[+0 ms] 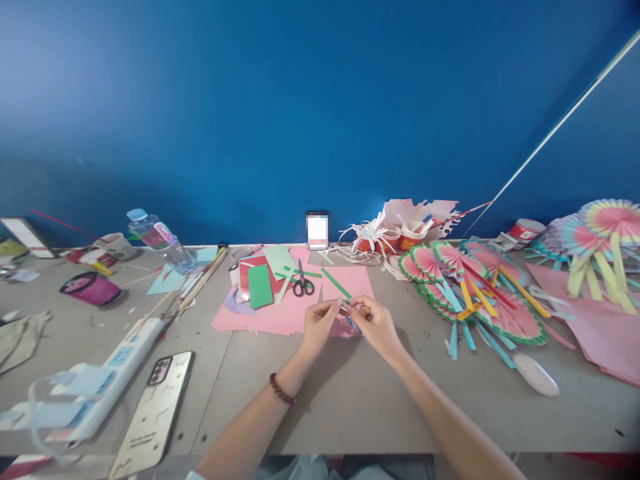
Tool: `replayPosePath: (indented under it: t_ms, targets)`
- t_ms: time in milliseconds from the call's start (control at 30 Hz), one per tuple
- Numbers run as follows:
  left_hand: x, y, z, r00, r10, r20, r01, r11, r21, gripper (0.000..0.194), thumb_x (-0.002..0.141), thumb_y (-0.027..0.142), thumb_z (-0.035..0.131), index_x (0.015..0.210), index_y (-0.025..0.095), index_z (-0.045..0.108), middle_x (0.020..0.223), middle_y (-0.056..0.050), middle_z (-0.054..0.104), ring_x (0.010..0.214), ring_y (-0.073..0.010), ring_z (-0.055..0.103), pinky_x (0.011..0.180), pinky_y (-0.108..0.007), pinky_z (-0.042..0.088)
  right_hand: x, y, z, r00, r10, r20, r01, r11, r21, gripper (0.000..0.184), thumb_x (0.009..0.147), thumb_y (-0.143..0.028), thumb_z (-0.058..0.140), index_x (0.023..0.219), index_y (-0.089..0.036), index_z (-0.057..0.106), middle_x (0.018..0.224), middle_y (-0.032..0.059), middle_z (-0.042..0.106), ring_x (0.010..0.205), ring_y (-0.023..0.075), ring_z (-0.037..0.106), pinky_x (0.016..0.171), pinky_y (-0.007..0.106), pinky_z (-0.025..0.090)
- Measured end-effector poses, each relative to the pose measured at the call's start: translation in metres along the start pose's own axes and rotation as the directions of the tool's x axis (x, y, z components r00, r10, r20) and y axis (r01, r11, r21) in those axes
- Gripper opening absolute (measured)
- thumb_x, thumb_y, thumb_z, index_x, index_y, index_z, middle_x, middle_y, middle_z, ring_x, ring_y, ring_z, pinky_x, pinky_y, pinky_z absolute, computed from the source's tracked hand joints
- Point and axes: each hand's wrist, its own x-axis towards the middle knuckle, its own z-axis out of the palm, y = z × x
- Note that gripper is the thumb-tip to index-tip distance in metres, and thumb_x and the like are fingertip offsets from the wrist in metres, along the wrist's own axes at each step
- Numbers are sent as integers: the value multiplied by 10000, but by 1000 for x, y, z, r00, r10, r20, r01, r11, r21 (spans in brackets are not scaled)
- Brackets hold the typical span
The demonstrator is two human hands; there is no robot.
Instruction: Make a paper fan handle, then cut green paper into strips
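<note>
My left hand and my right hand meet over the near edge of a pink paper sheet. Both pinch a small folded piece of paper between thumb and fingers; it is too small to make out well. A bit of blue shows under my right hand. A green paper strip lies on the pink sheet just beyond my fingers. Black-handled scissors lie on the sheet behind my left hand. A dark bead bracelet is on my left wrist.
Finished pleated paper fans with coloured strip handles lie to the right, more at far right. Red paper cups and paper scraps stand at the back. Left: a phone, power strip, water bottle, sticks, tape roll.
</note>
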Motion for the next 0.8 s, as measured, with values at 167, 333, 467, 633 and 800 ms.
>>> replayPosePath:
  t_ms: [167, 333, 467, 633, 800]
  targets:
    - [1, -6, -2, 999, 18, -46, -16, 1000, 27, 360, 759, 516, 727, 713, 162, 772, 725, -93, 748, 699, -214, 667, 641, -322, 521, -1, -1, 1, 1000, 2, -1, -2, 1000, 0, 271, 802, -470, 643, 769, -205, 603, 442, -104, 349, 429, 87, 308, 459, 232, 261]
    - [1, -7, -1, 998, 25, -62, -23, 999, 39, 390, 759, 544, 718, 696, 162, 765, 704, -87, 741, 692, -221, 665, 648, -342, 523, -1, -3, 0, 999, -1, -35, 0, 999, -37, 255, 793, -454, 646, 763, -212, 571, 443, -98, 412, 431, 92, 353, 479, 232, 311]
    - [2, -4, -1, 998, 19, -53, -18, 1000, 18, 373, 740, 548, 741, 661, 184, 764, 686, -82, 737, 683, -233, 666, 625, -348, 524, -1, -2, 0, 999, -7, -41, 5, 999, -47, 252, 793, -438, 632, 704, -219, 544, 458, -90, 409, 444, 97, 376, 492, 233, 325]
    - [2, 2, -1, 998, -23, -60, 23, 1000, -2, 345, 736, 502, 744, 608, 181, 744, 675, -84, 734, 637, -210, 648, 607, -330, 518, -1, -3, -1, 999, -10, -37, 8, 997, -70, 180, 792, -379, 607, 720, -218, 570, 460, -89, 408, 447, 102, 376, 496, 235, 325]
    - [2, 3, -1, 997, -29, -76, 29, 1000, 7, 362, 736, 511, 725, 611, 172, 749, 675, -93, 745, 629, -212, 658, 614, -332, 531, -1, -6, -2, 1000, -5, -28, 3, 995, -99, 157, 790, -366, 588, 737, -218, 588, 484, -79, 460, 470, 111, 432, 544, 242, 354]
